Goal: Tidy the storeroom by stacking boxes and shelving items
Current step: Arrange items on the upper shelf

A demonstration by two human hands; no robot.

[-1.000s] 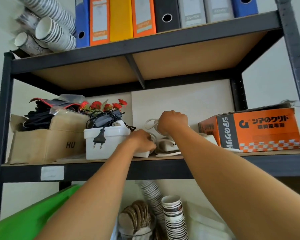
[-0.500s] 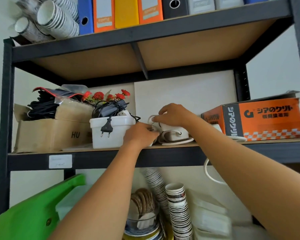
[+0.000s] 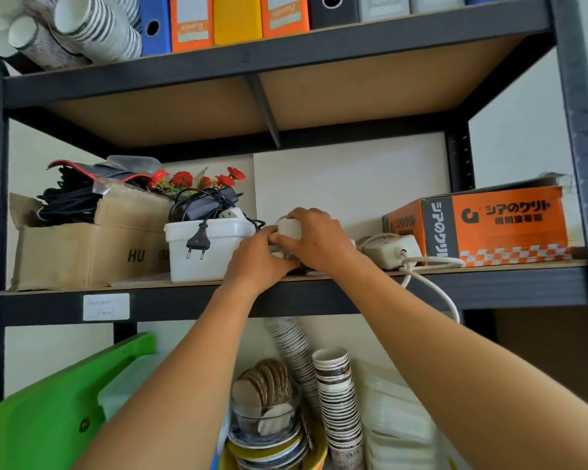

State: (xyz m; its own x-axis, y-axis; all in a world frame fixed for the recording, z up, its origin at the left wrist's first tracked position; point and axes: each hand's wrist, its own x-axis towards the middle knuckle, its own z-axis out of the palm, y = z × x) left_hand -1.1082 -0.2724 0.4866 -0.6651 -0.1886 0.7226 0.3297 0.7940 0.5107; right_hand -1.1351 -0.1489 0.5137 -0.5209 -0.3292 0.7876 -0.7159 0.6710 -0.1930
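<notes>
White block (image 3: 290, 228), mostly hidden, gripped by left hand (image 3: 257, 257) and right hand (image 3: 316, 240).

1. Shelf frame (image 3: 48, 305): dark metal, matt paint.
2. Shelf board (image 3: 353, 96): bare brown fibreboard, matt.
3. Cardboard box (image 3: 82, 256) at the board's left end: dull, creased.
4. Tub (image 3: 184, 266) beside it: smooth white plastic.
5. White block (image 3: 290, 228): smooth plastic, slight sheen.
6. Orange box (image 3: 510, 228) at the right end: glossy printed card.
</notes>
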